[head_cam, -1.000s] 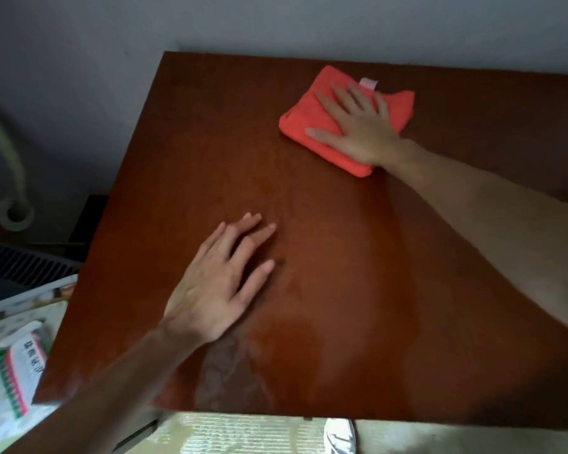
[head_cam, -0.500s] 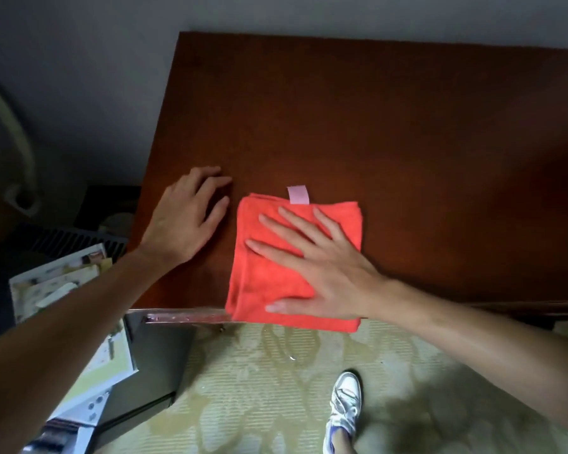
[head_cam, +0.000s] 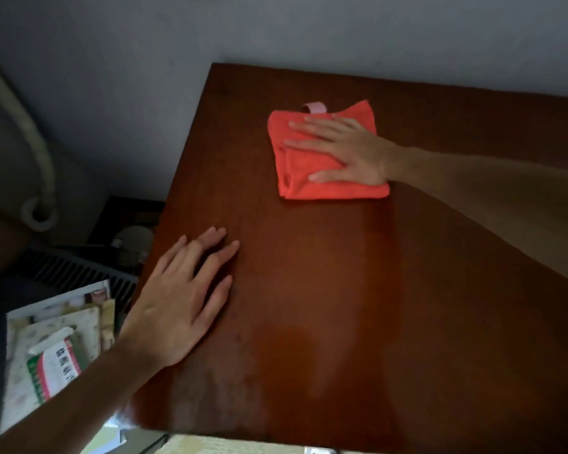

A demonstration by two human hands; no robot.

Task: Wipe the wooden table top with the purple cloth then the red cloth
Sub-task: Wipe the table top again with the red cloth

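1. You are pressing the red cloth (head_cam: 312, 168) flat under your right hand (head_cam: 351, 152), fingers straight and spread, on the far part of the wooden table top (head_cam: 325, 290); the purple cloth is not showing.
2. Your left hand (head_cam: 181, 306) is resting flat, fingers loosely spread, holding nothing.
3. The folded layers are risking bunching, leaving streaks.
4. The left edge is lying near; open room is stretching toward you and rightward.

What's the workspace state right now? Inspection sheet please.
Surface: wooden table top, glossy with faint streaks.
Job's things: red cloth, folded, flat on the far part; purple cloth not seen.
Clutter: nothing seen on the top.
Hands: right hand pressed flat on the cloth; left hand flat near the left edge, fingers straight.
Cables: nothing seen.
Surroundings: pale pipe by the wall, printed packages beside the table.
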